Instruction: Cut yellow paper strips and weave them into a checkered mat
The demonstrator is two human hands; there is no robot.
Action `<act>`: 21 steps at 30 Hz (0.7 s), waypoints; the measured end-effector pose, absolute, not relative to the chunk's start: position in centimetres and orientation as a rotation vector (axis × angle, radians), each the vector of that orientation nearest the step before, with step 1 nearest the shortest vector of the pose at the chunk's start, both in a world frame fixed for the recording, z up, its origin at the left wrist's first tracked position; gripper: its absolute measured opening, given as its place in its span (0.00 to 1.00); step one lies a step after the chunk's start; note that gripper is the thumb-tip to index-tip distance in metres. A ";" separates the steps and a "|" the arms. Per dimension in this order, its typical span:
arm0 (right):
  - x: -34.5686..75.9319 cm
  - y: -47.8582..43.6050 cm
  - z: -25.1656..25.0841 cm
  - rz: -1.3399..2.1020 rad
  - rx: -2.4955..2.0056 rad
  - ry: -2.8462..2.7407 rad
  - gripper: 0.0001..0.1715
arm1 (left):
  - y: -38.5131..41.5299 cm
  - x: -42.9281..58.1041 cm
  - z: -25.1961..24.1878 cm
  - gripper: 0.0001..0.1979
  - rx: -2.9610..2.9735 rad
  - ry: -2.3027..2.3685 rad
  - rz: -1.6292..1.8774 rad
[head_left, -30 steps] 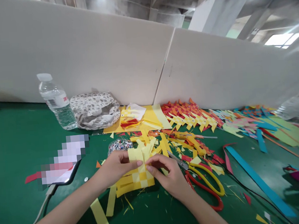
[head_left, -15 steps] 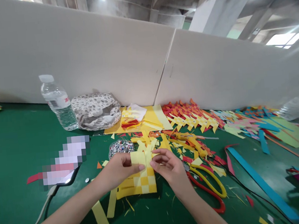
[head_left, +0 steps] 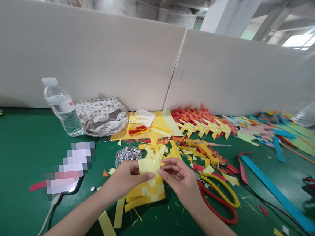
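A woven square of pale and deep yellow paper strips (head_left: 149, 187) lies on the green table (head_left: 12, 160) just in front of me. My left hand (head_left: 124, 178) pinches its upper left part, thumb across the pale strips. My right hand (head_left: 179, 180) pinches the strips at the weave's upper right edge with curled fingers. Loose strip ends stick up above both hands.
Red and yellow scissors (head_left: 218, 197) lie right of my right hand. A cup of googly eyes (head_left: 127, 154), a water bottle (head_left: 62, 107), a patterned cloth (head_left: 102, 115), a phone on a cable (head_left: 66, 177), finished woven pieces (head_left: 202, 123) and a blue strip (head_left: 274, 192) surround the spot.
Both hands have shifted slightly up the weave. The right hand moved from the weave's middle to its upper right edge, and the weave has turned a little.
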State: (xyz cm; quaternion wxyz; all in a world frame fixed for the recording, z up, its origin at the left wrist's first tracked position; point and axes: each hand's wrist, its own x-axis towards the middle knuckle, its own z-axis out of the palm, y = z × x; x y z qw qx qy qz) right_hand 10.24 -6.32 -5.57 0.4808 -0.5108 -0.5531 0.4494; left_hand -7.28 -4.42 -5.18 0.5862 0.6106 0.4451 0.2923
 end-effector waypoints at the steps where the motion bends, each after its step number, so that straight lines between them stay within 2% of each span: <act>1: 10.2 -6.3 -5.5 1.097 -1.243 -1.344 0.14 | -4.4 -7.3 -5.2 0.16 1.414 1.027 0.686; 11: 10.1 -6.4 -5.3 1.105 -1.223 -1.324 0.15 | -4.5 -7.1 -5.1 0.13 1.376 0.972 0.697; 21: 10.1 -6.4 -5.3 1.131 -1.213 -1.308 0.16 | -4.4 -7.1 -5.5 0.15 1.396 1.004 0.656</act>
